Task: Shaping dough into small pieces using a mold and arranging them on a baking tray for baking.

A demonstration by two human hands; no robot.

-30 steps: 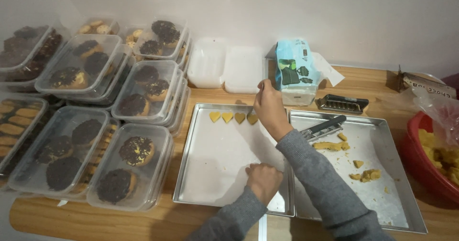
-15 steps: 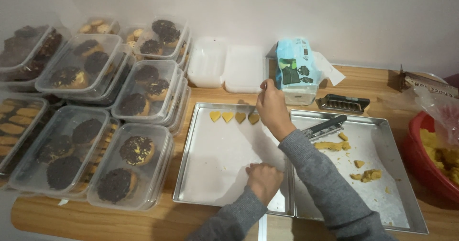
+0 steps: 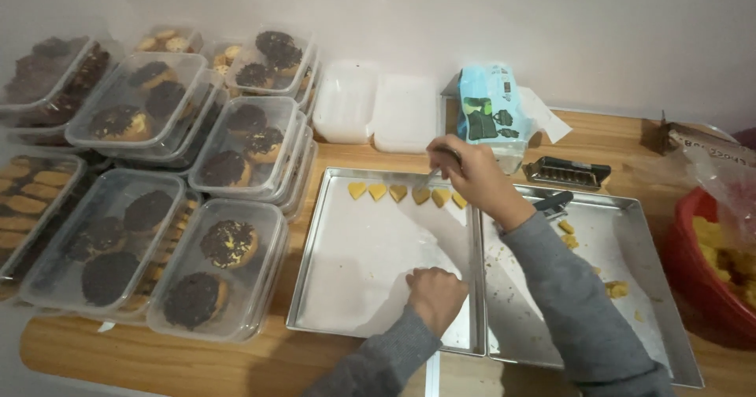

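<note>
A row of several yellow heart-shaped dough pieces [image 3: 378, 191] lies along the far edge of the left metal tray [image 3: 315, 318], on white parchment [image 3: 370, 263]. My right hand [image 3: 476, 180] is over the right end of that row, closed on a thin metal tool [image 3: 431, 179] whose tip touches one heart. My left hand [image 3: 435, 296] rests as a fist on the parchment at the tray's near right corner. Both sleeves are grey.
A second metal tray [image 3: 630, 318] on the right holds dough scraps [image 3: 617, 289] and a black-handled tool [image 3: 551, 202]. A red bowl [image 3: 693, 287] of yellow dough stands far right. Several clear boxes of chocolate-topped cookies [image 3: 228, 243] fill the left. A blue packet [image 3: 487, 113] and white boxes [image 3: 378, 109] stand behind.
My right hand has shifted slightly right along the row, and more hearts now show at its right end. My left hand stays in place on the parchment.
</note>
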